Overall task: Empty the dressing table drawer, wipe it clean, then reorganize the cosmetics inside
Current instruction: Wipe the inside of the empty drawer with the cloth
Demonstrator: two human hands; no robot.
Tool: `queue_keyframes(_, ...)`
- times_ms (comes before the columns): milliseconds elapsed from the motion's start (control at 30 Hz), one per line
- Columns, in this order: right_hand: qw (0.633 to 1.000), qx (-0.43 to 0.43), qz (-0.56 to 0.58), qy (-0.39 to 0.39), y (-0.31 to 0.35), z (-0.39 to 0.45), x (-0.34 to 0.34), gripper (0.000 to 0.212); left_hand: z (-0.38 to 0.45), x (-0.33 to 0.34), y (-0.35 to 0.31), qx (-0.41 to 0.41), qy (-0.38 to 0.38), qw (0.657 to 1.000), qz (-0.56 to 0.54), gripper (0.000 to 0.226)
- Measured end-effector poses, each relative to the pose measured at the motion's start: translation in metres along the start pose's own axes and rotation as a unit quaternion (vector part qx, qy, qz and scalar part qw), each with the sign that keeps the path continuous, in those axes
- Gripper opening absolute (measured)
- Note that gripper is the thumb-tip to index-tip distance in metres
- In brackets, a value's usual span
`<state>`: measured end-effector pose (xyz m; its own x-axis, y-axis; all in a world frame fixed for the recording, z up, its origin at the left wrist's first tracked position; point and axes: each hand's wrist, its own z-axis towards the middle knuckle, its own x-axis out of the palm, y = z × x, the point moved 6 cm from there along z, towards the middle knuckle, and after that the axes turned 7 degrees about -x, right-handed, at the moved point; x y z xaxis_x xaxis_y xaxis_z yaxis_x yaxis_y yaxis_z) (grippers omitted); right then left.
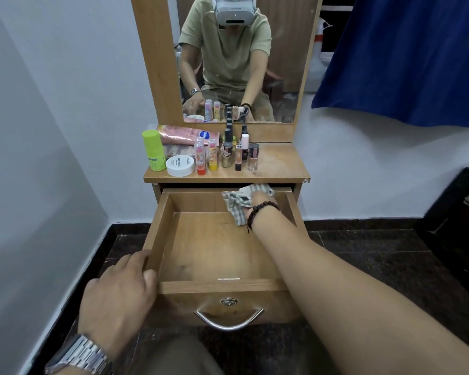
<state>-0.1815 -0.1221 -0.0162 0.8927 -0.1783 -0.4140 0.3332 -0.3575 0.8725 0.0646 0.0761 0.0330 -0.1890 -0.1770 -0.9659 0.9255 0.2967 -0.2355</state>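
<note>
Left hand (119, 288) nearest, watch (79, 355) on wrist, fingers curled over front-left corner of drawer (163, 239), gripping the side wall and steadying it. Drawer pulled fully out, bare wood inside, nothing left in it. Metal handle (228, 320) and lock on drawer front, untouched.

Right hand (255, 204) reached deep to back-right corner of drawer, beaded bracelet (263, 209) at wrist. Pressed against checked cloth (237, 204), cloth bunched against back wall of drawer. Fingers mostly hidden behind cloth; looks like a grip on it, not certain.

Cosmetics all out, standing on tabletop (279, 163) just above drawer: green bottle (153, 151) far left, white jar (179, 165) beside it, pink tube (187, 135) lying behind, two lip balms (206, 156), cluster of nail polish bottles (240, 154) toward middle. Mirror (238, 58) behind tabletop.

Step judged: emptying done, wiping under way, back corner in hand. Drawer floor and left side likely still to wipe. Next move calls for dragging cloth across floor toward drawer front with left-hand hold kept, then cloth out and cosmetics back in, grouped.
</note>
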Motion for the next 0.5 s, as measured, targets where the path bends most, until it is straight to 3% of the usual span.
queue_keyframes(100,0.996,-0.054,-0.046,0.062,0.018,-0.009,0.045,0.041,0.001,0.001,0.001,0.0,-0.004,1.0,-0.004,0.049)
queue_keyframes(133,0.993,-0.068,-0.008,0.093,0.024,-0.013,0.06,0.044,0.001,0.001,0.001,0.0,-0.005,1.0,-0.006,0.05)
queue_keyframes(233,0.953,0.069,0.228,0.185,0.024,-0.026,0.101,0.045,0.001,0.001,0.001,0.001,-0.005,1.0,-0.002,0.052)
queue_keyframes(300,0.972,0.043,0.191,0.129,0.021,-0.013,0.093,0.043,0.001,0.001,0.001,0.002,-0.004,1.0,0.002,0.052)
queue_keyframes(367,0.991,-0.03,0.081,0.098,0.022,-0.008,0.08,0.039,0.001,0.002,0.0,0.003,-0.003,1.0,0.004,0.052)
queue_keyframes(500,0.985,-0.006,0.16,0.071,-0.004,0.007,0.046,0.04,0.002,0.002,0.001,0.001,0.003,1.0,0.01,0.052)
